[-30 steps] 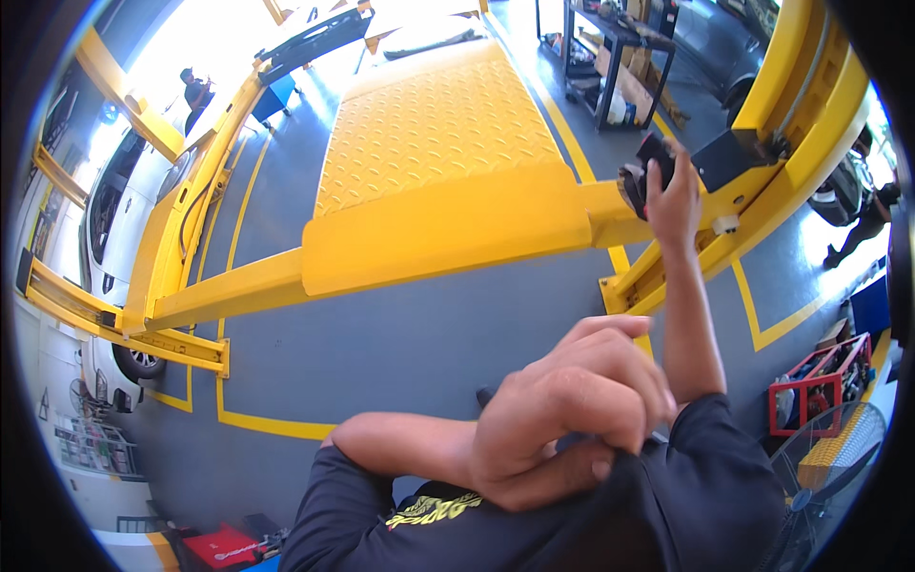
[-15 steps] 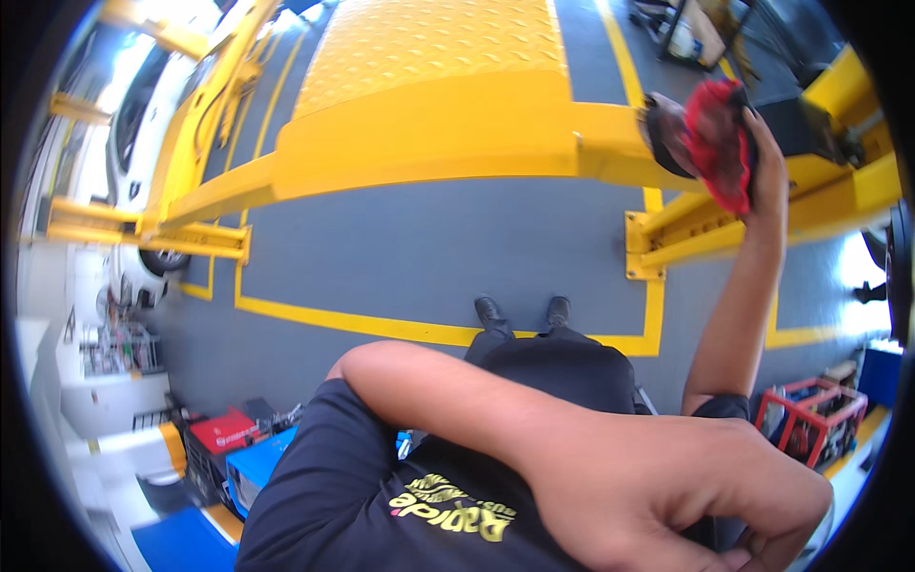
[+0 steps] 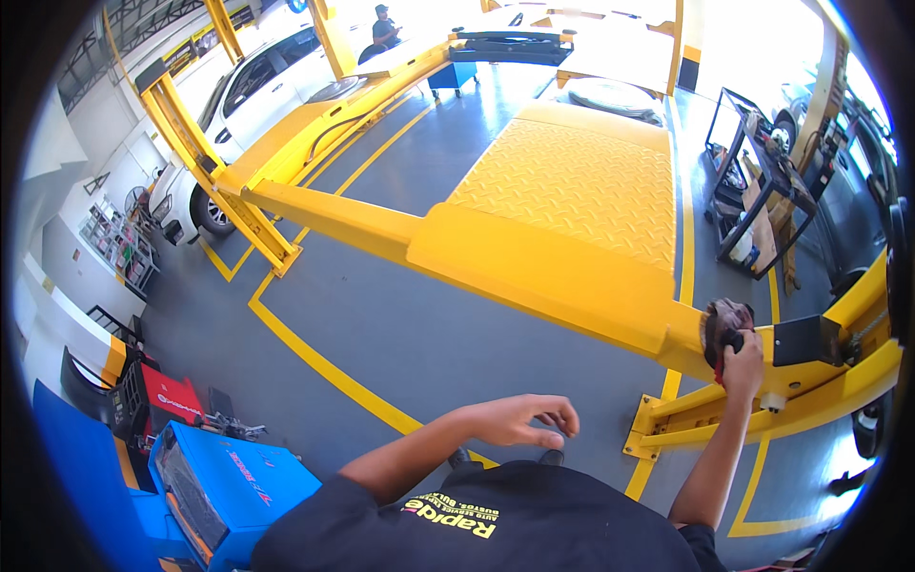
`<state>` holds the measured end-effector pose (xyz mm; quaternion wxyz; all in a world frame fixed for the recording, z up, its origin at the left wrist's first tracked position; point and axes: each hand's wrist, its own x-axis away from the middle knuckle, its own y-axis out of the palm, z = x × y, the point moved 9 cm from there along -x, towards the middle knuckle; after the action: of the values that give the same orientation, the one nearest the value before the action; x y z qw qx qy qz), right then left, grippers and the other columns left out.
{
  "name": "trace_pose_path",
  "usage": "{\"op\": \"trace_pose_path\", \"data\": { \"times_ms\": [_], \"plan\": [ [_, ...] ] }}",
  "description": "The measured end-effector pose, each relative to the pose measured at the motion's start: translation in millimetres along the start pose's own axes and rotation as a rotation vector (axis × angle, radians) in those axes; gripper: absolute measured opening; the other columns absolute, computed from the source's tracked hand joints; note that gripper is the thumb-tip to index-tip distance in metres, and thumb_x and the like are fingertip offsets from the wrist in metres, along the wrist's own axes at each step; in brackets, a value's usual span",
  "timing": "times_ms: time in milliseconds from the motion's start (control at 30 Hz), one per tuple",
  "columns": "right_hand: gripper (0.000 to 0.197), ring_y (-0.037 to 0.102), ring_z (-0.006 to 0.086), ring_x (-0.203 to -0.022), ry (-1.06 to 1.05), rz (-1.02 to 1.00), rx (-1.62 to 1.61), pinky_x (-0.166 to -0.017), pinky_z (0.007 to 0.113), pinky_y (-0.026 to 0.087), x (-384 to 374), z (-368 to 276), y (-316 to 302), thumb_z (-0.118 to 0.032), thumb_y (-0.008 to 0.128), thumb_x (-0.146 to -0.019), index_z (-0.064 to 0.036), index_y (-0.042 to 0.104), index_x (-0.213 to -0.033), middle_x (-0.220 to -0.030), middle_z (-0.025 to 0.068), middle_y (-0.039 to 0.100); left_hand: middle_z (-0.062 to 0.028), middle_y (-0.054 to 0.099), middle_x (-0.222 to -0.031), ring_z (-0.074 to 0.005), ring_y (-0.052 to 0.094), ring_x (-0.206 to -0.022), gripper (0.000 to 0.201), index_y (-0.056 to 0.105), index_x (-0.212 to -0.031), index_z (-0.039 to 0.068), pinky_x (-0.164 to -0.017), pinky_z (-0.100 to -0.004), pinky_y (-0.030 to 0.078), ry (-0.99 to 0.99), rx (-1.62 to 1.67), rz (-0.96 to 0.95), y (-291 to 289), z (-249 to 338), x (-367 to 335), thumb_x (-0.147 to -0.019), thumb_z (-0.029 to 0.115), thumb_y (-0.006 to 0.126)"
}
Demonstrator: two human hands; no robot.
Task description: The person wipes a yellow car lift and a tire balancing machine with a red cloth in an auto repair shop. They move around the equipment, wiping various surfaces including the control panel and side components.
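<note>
Car workshop, yellow vehicle lift (image 3: 562,238), white car (image 3: 253,91)

you have a single view, a wide fisheye worn on your head, looking steeply down and forward over your chest at the grey floor (image 3: 400,334). your forearms enter from the lower edge. the yellow lift ramp (image 3: 562,191) fills the centre, straight edges bending toward the rim; the white car (image 3: 248,91) sits far off, upper left.
</note>
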<state>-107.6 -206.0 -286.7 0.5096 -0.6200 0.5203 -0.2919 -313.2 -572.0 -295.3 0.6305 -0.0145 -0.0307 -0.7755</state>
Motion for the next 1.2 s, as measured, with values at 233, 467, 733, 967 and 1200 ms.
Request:
{"op": "trace_pose_path", "data": {
  "times_ms": [233,467,733,967,1200],
  "plan": [
    [0.038,0.067,0.0428,-0.112,0.075,0.364,0.093,-0.096,0.052,0.052,-14.6,25.8,21.9,-0.013,0.065,-0.089,-0.0014,0.064,-0.125,-0.120,0.0224,0.069,-0.0092,0.062,-0.130,-0.0194,0.057,-0.125,0.042,0.059,-0.132,0.004,-0.113,-0.0376,0.043,-0.085,0.332,0.354,-65.7,-100.6,161.7,-0.102,0.032,0.070],
    [0.032,0.071,0.0398,-0.094,0.215,0.548,-0.388,-0.085,0.048,0.056,7.9,85.2,33.7,-0.024,0.064,-0.096,0.0030,0.071,-0.110,-0.102,0.0216,0.075,-0.0101,0.064,-0.130,-0.0213,0.059,-0.128,0.042,0.058,-0.134,0.003,-0.112,-0.0386,0.046,-0.150,0.317,0.547,-145.2,-146.3,315.5,-0.103,0.029,0.069],
    [0.043,0.053,0.0275,-0.038,0.864,-0.033,-1.479,-0.031,0.042,0.047,199.7,46.9,275.6,-0.044,0.044,-0.104,-0.0087,0.060,-0.085,-0.062,0.0111,0.059,-0.0076,0.066,-0.131,-0.0215,0.062,-0.127,0.037,0.059,-0.134,0.008,-0.108,-0.0378,0.048,-0.205,0.590,1.048,-213.4,-218.9,442.1,-0.106,0.033,0.062],
    [0.029,0.070,0.0279,-0.074,0.607,-1.340,-1.429,-0.067,0.047,0.062,293.3,-313.6,478.2,-0.037,0.058,-0.104,-0.0091,0.066,-0.103,-0.085,0.0109,0.069,-0.0082,0.064,-0.137,-0.0200,0.061,-0.127,0.051,0.058,-0.139,0.009,-0.103,-0.0372,0.049,-0.178,0.609,1.009,-307.9,-270.7,434.6,-0.102,0.044,0.068],
    [0.053,0.065,0.0213,-0.122,-0.891,-1.885,-0.822,-0.102,0.038,0.056,450.4,-801.9,502.8,-0.013,0.072,-0.097,-0.0067,0.057,-0.147,-0.142,0.0089,0.063,-0.0087,0.056,-0.147,-0.0237,0.051,-0.141,0.072,0.041,-0.157,0.011,-0.111,-0.0464,0.047,-0.323,0.485,1.317,-440.6,-256.8,553.4,-0.101,0.047,0.069]
  ]
}}
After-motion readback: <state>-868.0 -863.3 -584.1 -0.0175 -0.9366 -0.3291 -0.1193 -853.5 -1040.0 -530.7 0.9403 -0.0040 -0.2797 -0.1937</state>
